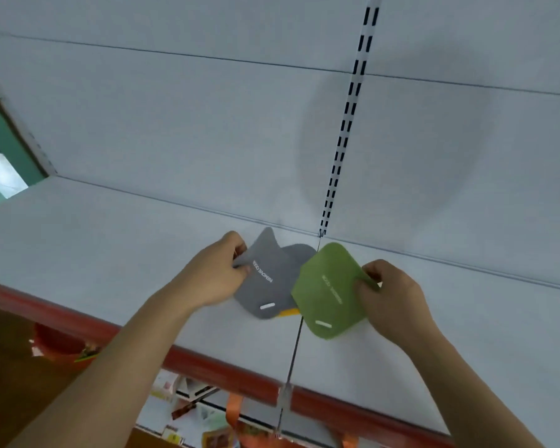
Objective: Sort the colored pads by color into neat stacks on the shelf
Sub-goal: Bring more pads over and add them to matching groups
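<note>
A grey pad [269, 286] with white lettering lies tilted over the white shelf [110, 253], and my left hand [217, 276] pinches its left corner. Another grey pad [299, 253] shows behind it. A yellow pad [288, 312] peeks out from under the grey one. To the right, my right hand [392, 295] pinches the right corner of a green pad [328, 292], which overlaps the grey pad's edge at the shelf seam.
The shelf has a red front edge [207, 360] and a white back panel with a slotted upright [346, 124]. Orange items and packages [59, 344] show on the level below. Bare shelf surface lies left and right of the pads.
</note>
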Demonstrator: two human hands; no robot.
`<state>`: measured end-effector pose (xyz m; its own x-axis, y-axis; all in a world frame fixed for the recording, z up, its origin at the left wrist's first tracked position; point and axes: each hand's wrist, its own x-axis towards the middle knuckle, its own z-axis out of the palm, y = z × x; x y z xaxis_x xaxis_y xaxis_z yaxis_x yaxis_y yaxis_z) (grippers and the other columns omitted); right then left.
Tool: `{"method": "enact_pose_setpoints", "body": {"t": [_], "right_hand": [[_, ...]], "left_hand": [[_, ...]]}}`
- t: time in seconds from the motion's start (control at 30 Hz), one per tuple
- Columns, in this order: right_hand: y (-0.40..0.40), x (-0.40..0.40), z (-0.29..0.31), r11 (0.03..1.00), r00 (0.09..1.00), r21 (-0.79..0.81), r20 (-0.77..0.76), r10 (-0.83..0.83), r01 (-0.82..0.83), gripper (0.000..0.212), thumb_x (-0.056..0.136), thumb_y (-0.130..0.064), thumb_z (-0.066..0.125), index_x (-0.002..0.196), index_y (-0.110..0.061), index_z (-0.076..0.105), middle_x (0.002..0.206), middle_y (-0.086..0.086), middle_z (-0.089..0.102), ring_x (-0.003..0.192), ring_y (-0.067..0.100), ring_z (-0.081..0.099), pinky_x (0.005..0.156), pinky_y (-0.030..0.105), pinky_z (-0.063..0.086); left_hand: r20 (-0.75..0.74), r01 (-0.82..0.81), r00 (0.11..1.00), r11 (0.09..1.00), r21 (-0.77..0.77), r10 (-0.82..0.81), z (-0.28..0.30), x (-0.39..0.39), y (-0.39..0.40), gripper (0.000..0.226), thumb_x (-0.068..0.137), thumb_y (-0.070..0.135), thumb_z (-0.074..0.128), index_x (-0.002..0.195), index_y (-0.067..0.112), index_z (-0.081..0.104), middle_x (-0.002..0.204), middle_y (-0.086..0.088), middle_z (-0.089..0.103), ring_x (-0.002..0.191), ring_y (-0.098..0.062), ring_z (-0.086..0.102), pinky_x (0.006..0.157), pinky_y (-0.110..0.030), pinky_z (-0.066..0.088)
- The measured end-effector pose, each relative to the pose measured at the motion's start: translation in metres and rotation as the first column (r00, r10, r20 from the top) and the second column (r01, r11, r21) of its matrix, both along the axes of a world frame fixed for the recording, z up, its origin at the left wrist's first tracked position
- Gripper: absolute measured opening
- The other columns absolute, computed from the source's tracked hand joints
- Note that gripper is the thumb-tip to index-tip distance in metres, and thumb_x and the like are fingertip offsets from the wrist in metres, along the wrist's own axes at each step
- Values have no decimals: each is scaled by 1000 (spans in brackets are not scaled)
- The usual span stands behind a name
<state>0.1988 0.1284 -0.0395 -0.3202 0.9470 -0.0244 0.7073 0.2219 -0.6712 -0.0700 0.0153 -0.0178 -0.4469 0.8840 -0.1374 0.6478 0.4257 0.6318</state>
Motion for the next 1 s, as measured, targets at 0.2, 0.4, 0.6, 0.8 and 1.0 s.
{"method": "enact_pose_setpoints", "body": {"t": [0.2,0.4,0.6,0.8,1.0], "right_hand": [[-22,23,5,990,988,-58,85,-127,132,9,90,-18,58,92,-27,58,82,-3,67,74,18,64,59,34,53],[-25,28,13,931,985,-342,-59,-159,130,28,85,-16,72,108,-28,63,88,1,77,71,19,74,55,27,56],[-26,19,9,956,999,-287,16,-52,54,17,92,-14,59,102,-27,61,85,6,75,51,23,72,48,27,53],[-32,22,19,982,946,-171,-297,-129,80,13,98,-5,61,100,-18,63,83,7,77,59,32,75,56,42,61],[-52,41,31,961,784,-187,-555,-276,205,14,99,-6,65,109,-16,66,86,13,77,64,36,75,57,38,58]], "left_hand": [[13,222,975,975,31,-222,7,-34,12,37,90,3,55,100,38,63,98,10,73,89,-21,71,81,-46,58],[535,-112,845,969,218,-23,-33,-19,28,41,87,5,76,122,25,68,109,7,79,103,-15,75,99,-47,59],[178,-76,983,986,148,49,-46,-11,28,18,99,20,57,115,29,59,100,8,70,95,-21,68,85,-42,58],[121,-50,993,950,307,13,-16,-11,24,16,102,21,55,116,29,59,106,8,72,99,-19,68,82,-37,53],[201,90,961,904,418,-189,23,0,30,17,107,24,52,116,36,60,99,13,74,84,-10,68,75,-37,52]]}}
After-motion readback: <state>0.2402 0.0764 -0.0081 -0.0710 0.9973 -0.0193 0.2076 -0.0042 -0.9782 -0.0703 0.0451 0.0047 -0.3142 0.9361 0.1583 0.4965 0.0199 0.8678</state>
